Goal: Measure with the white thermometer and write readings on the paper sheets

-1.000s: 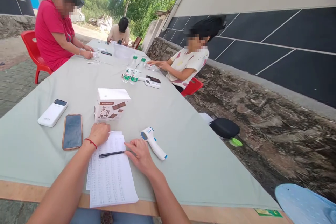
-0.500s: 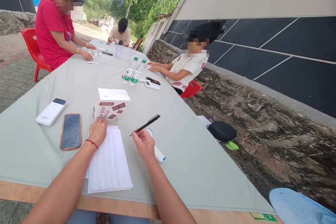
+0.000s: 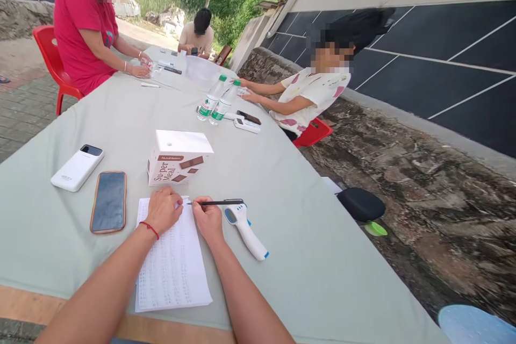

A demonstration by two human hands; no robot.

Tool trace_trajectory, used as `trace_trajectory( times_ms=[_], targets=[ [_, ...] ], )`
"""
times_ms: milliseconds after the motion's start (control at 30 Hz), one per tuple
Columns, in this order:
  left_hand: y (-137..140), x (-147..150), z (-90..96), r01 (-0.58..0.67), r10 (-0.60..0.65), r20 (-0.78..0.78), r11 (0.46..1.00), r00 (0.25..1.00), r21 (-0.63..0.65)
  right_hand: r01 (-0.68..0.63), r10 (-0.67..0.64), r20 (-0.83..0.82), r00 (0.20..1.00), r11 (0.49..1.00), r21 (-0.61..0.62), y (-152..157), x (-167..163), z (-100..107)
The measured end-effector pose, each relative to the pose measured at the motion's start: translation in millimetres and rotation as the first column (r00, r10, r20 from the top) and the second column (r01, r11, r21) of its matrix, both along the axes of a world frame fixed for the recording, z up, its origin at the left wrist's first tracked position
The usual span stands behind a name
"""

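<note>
A stack of paper sheets [image 3: 173,269], covered in rows of small marks, lies before me on the table. Bent fingers of my left hand [image 3: 163,208] press on its upper part; a red string bracelet is on that wrist. My right hand [image 3: 208,220] is closed around a black pen [image 3: 221,202], its tip at the paper's top right corner, close to my left fingers. Just beyond the sheets stands a white and brown box [image 3: 179,158] marked "Su-per Meal". Right of my right hand lies a white and blue infrared thermometer [image 3: 246,231].
To the left lie a phone [image 3: 108,202] and a white power bank [image 3: 77,167]. Two water bottles [image 3: 213,102] stand farther up the table, near another phone [image 3: 249,117] and a white device [image 3: 246,126]. Several people sit around the table, their hands at small items.
My right hand has moved left with the pen, lowering its tip to the paper. My left hand has shifted right, off the box's base. The view has tilted down, and the thermometer shows fully.
</note>
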State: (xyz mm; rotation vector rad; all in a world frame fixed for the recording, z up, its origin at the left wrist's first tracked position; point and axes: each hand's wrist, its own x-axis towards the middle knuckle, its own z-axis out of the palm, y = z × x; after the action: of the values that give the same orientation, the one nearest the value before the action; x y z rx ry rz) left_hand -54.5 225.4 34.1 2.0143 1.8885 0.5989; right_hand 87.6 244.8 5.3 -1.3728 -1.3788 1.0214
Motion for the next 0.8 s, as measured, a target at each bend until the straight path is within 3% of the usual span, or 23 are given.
trace_trajectory(
  times_ms=[800],
  targets=[
    [-0.1,0.6,1.7,0.003,-0.002,0.008,1.0,1.0,-0.024,-0.072,0.07,0.096,0.993,0.997,0.013,-5.1,-1.0,2.7]
  ],
)
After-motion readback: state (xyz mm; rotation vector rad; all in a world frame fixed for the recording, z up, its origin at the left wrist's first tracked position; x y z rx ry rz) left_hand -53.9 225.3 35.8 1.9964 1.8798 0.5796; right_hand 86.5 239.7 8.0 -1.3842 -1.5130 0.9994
